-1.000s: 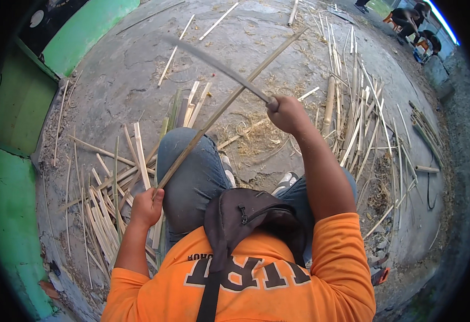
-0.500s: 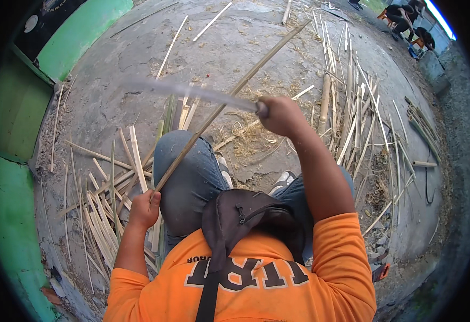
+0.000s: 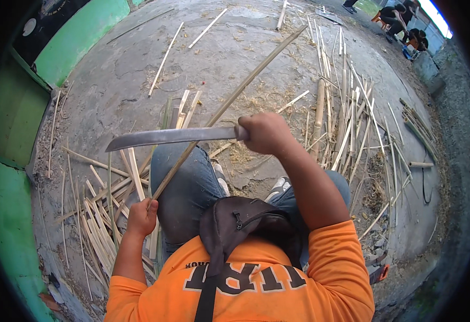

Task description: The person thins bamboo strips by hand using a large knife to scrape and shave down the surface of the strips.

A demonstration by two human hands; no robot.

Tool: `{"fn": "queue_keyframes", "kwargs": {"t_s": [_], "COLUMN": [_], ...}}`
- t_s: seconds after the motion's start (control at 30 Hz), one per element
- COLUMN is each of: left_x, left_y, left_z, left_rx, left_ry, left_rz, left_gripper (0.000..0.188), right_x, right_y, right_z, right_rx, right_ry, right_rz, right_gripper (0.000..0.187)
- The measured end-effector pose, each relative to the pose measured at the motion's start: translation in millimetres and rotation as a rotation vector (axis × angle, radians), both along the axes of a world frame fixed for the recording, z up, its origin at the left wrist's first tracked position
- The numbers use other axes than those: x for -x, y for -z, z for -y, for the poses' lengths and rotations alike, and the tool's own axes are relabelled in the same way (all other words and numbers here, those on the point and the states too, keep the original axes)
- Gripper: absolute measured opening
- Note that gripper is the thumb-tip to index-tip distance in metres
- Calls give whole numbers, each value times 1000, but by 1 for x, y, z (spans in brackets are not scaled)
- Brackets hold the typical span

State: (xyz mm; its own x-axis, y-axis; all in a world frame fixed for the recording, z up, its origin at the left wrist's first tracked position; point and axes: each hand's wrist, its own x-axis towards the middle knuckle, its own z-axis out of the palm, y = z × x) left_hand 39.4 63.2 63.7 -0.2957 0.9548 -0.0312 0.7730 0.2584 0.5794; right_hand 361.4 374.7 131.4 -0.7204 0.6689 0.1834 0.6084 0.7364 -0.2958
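A long bamboo strip point(image 3: 229, 104) is clasped at its near end by the left hand point(image 3: 142, 214), the grip clenched around it beside the knee. A long knife point(image 3: 170, 136), its handle enclosed in the right hand point(image 3: 267, 133), is laid flat across the strip just beyond that grip. Shaving or splitting appears to be the step in hand; a controlled stroke away from the body seems called for. Pale, fibrous split slats point(image 3: 98, 220) are scattered over the rough grey concrete floor point(image 3: 111, 80).
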Motion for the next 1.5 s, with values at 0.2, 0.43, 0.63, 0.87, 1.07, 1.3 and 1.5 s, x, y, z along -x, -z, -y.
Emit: {"fn": "queue_keyframes", "kwargs": {"t_s": [0.2, 0.43, 0.63, 0.87, 1.07, 1.3, 1.5], "left_x": [-7, -10, 5, -12, -15, 2, 2], "left_y": [-10, -13, 5, -26, -20, -12, -32], "left_z": [-1, -2, 3, -6, -5, -1, -7], "left_rx": [27, 55, 3, 45, 40, 34, 104], "left_ry": [-42, -28, 21, -40, -25, 12, 11], "left_rz": [36, -24, 55, -74, -93, -33, -113], "left_gripper": [71, 71, 70, 69, 66, 67, 66], "right_x": [-28, 2, 10, -34, -6, -7, -53], "right_y": [21, 15, 3, 33, 17, 7, 36], "right_z": [-49, 4, 8, -52, -8, -19, -64], "right_rx": [217, 126, -60, 108, 154, -93, 182], "right_ry": [327, 58, -72, 360, 139, 46, 514], "right_rz": [-184, -21, 24, -245, -112, 4, -233], "right_gripper": [23, 13, 12, 17, 13, 15, 20]}}
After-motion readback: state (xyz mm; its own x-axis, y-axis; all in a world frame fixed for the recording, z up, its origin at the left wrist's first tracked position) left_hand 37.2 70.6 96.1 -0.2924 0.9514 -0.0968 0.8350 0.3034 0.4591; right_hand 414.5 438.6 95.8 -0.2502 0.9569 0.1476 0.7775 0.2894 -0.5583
